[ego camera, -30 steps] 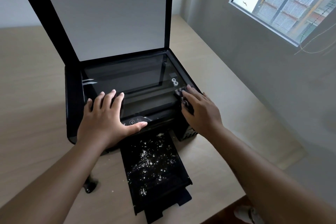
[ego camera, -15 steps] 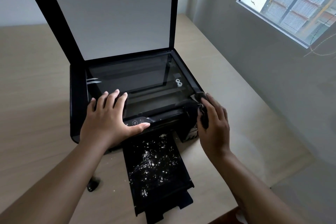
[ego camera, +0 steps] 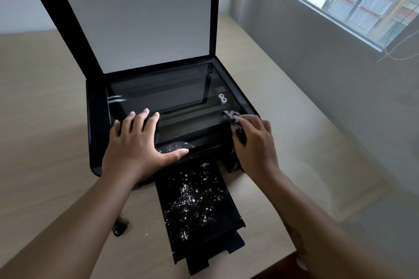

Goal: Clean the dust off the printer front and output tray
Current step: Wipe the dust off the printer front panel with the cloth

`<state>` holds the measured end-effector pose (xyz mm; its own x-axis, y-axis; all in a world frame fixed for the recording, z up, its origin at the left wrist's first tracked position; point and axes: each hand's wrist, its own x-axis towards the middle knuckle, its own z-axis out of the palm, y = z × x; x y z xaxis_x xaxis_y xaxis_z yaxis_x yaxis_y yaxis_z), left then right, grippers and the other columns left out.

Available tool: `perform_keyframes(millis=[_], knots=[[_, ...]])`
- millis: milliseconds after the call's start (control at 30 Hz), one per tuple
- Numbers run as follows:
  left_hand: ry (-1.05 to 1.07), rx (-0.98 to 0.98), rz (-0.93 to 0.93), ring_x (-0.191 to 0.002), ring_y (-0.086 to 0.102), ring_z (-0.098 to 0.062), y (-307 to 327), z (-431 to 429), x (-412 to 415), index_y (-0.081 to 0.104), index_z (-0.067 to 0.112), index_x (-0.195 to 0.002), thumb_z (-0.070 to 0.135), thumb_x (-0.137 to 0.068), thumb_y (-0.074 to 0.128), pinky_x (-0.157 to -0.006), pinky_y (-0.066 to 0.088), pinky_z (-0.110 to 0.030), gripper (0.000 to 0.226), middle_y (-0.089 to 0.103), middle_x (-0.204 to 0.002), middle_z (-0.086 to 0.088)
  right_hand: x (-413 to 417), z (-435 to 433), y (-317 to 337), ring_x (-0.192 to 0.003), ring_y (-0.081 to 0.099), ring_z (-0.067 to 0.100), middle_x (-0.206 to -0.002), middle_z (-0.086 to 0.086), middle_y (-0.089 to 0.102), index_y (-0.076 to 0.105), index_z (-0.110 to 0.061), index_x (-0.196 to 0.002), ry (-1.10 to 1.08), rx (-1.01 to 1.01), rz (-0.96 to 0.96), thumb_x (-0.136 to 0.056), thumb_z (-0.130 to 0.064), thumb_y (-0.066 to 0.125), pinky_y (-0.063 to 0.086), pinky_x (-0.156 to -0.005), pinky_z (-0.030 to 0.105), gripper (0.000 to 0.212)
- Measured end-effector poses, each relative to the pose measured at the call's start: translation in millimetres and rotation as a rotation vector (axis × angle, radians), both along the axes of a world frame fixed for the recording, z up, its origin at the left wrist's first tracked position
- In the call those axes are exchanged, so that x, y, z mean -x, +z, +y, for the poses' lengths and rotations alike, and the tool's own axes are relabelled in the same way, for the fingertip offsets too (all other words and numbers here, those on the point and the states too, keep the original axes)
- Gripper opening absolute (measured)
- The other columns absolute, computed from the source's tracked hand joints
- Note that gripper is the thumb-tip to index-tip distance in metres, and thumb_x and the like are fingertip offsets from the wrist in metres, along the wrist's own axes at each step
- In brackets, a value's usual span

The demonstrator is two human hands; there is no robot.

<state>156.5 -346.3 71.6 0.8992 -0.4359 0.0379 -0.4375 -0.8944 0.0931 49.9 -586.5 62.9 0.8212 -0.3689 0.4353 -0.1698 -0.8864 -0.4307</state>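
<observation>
Head view, read left to right.

**Left:** my left hand (ego camera: 136, 142) lies flat on the front left of the printer (ego camera: 97, 124), fingers straight and spread. Its fingertips are at the near edge of the scanner glass (ego camera: 170, 95) and its thumb stretches over the control panel (ego camera: 172, 149). It holds nothing and, I judge, steadies the machine. The lid (ego camera: 140, 13) stands raised behind.

**Centre:** the output tray (ego camera: 226, 215) juts from the printer front, its long axis running from the front face toward me. Its floor is strewn with white dust specks (ego camera: 195, 195). It lies below and between my two hands.

**Right:** my right hand (ego camera: 256, 142) is curled round a dark cloth (ego camera: 233, 120) and presses it on the printer's front right corner, just beside the glass.

**Governing relation:** the cloth sits above and to the right of the tray's inner end. In my judgement the wiping hand must drop down the front face and move inward to the left, then stroke along the tray's length toward me. The tray is not yet wiped.
</observation>
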Motion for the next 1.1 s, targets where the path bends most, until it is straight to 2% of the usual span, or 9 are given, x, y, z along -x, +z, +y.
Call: perform_keyframes(millis=[100, 167, 267, 433, 533, 667, 867, 1000, 1100], knots=[[0.001, 0.009, -0.006, -0.150, 0.008, -0.022, -0.8, 0.0, -0.5, 0.017, 0.028, -0.154, 0.105, -0.055, 0.012, -0.121, 0.010, -0.051, 0.126, 0.016, -0.162, 0.002, 5.2, -10.5, 7.1, -0.100, 0.045, 0.024, -0.118, 0.006, 0.059, 0.062, -0.011, -0.126, -0.228, -0.154, -0.156, -0.086, -0.010, 0.065, 0.042, -0.082, 0.026, 0.040], [-0.002, 0.004, -0.010, -0.149, 0.008, -0.023, -1.0, -0.3, -1.1, 0.017, 0.028, -0.154, 0.105, -0.055, 0.011, -0.121, 0.010, -0.051, 0.126, 0.016, -0.162, 0.002, 9.9, -24.9, 1.3, -0.105, 0.042, 0.027, -0.123, 0.005, 0.056, 0.061, -0.014, -0.128, -0.324, -0.178, -0.086, -0.086, -0.011, 0.064, 0.043, -0.087, 0.029, 0.042], [-0.006, -0.006, -0.007, -0.149, 0.008, -0.023, -0.7, 0.1, -0.9, 0.017, 0.028, -0.154, 0.105, -0.054, 0.009, -0.120, 0.010, -0.051, 0.127, 0.015, -0.162, 0.001, 8.9, -13.7, -12.9, -0.111, 0.045, 0.025, -0.131, -0.001, 0.055, 0.062, -0.014, -0.126, -0.114, -0.066, 0.002, -0.087, -0.016, 0.062, 0.046, -0.094, 0.039, 0.039], [-0.005, 0.010, -0.015, -0.149, 0.011, -0.024, -1.5, 0.2, 0.0, 0.020, 0.027, -0.154, 0.105, -0.056, 0.013, -0.120, 0.012, -0.052, 0.126, 0.019, -0.161, 0.001, 9.9, 5.6, -13.5, -0.107, 0.050, 0.020, -0.130, -0.008, 0.058, 0.065, -0.017, -0.122, 0.221, 0.060, 0.013, -0.087, -0.024, 0.061, 0.048, -0.091, 0.034, 0.035], [-0.005, 0.016, -0.018, -0.149, 0.011, -0.024, -1.6, -0.1, -0.2, 0.022, 0.027, -0.154, 0.105, -0.056, 0.015, -0.120, 0.012, -0.052, 0.126, 0.020, -0.161, 0.000, 16.4, -21.8, -5.8, -0.102, 0.049, 0.025, -0.119, 0.000, 0.062, 0.067, -0.013, -0.115, -0.059, -0.058, -0.085, -0.084, -0.012, 0.067, 0.052, -0.081, 0.037, 0.031], [-0.003, 0.019, -0.021, -0.149, 0.013, -0.024, -1.7, -0.6, -0.1, 0.023, 0.026, -0.154, 0.105, -0.055, 0.014, -0.120, 0.012, -0.051, 0.127, 0.020, -0.161, 0.000, 9.1, -32.6, -13.6, -0.107, 0.045, 0.025, -0.125, -0.004, 0.059, 0.061, -0.016, -0.123, -0.294, -0.164, 0.018, -0.090, -0.019, 0.058, 0.050, -0.086, 0.041, 0.034], [-0.004, -0.006, -0.023, -0.148, 0.012, -0.024, 0.1, -0.8, -0.9, 0.021, 0.026, -0.154, 0.105, -0.054, 0.010, -0.120, 0.012, -0.051, 0.127, 0.019, -0.161, 0.000, 16.9, -39.6, -20.4, -0.103, 0.047, 0.029, -0.129, -0.001, 0.055, 0.060, -0.014, -0.128, -0.149, -0.001, 0.006, -0.091, -0.022, 0.059, 0.052, -0.083, 0.044, 0.038], [-0.002, -0.010, -0.021, -0.149, 0.011, -0.024, -0.4, -1.5, 0.0, 0.019, 0.027, -0.154, 0.105, -0.053, 0.008, -0.120, 0.012, -0.051, 0.128, 0.018, -0.161, 0.000, 19.8, -5.3, -20.9, -0.104, 0.049, 0.024, -0.134, -0.006, 0.054, 0.061, -0.015, -0.127, 0.171, 0.088, 0.017, -0.089, -0.021, 0.061, 0.048, -0.092, 0.032, 0.039], [-0.005, -0.013, -0.010, -0.149, 0.011, -0.024, 0.0, -1.7, 0.0, 0.018, 0.027, -0.154, 0.105, -0.053, 0.009, -0.120, 0.011, -0.051, 0.127, 0.017, -0.161, 0.001, 16.4, 5.3, -17.8, -0.102, 0.048, 0.022, -0.133, -0.010, 0.054, 0.063, -0.017, -0.125, 0.205, 0.071, 0.046, -0.085, -0.019, 0.066, 0.050, -0.088, 0.034, 0.040]])
